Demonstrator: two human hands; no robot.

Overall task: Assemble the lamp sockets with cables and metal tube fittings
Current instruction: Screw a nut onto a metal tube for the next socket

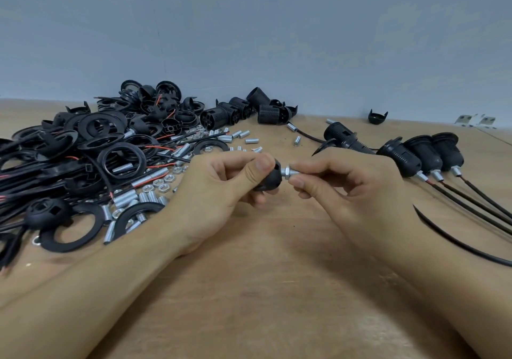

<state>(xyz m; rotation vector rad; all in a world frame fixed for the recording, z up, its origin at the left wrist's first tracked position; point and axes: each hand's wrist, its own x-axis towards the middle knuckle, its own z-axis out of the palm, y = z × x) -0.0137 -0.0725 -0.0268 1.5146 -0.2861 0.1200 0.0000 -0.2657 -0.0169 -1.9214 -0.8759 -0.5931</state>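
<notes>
Both hands meet over the table (277, 289): left hand (219, 192) grips a black cap (270, 178), right hand (352, 189) pinches the tube (288, 171) entering it, axis running left-right. Beyond the cap lie loose nuts (160, 184); finished sockets (424, 153) sit right.

Black domed socket cap (270, 177) pinched at left fingertips, held above the table. Threaded metal tube (288, 171) with hex nut sticks out of its narrow end, lying level, far end between right thumb and fingers.
</notes>
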